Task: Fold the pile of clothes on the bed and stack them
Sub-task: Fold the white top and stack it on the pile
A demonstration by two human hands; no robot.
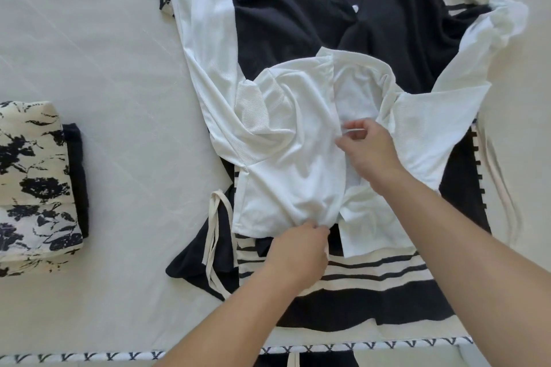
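- Presently, both hands pinch the white top: left hand at hem, right hand mid-front.
- Folded stack lies left; pile remains unfolded.

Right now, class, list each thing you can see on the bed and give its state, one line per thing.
White top: unfolded, crumpled, on the pile.
Left hand: pinching the white top's lower hem.
Right hand: pinching the top's fabric near its middle.
Black buttoned garment: unfolded, spread underneath.
Striped garment: unfolded, beneath.
Patterned garment: folded, stacked on a folded black garment.
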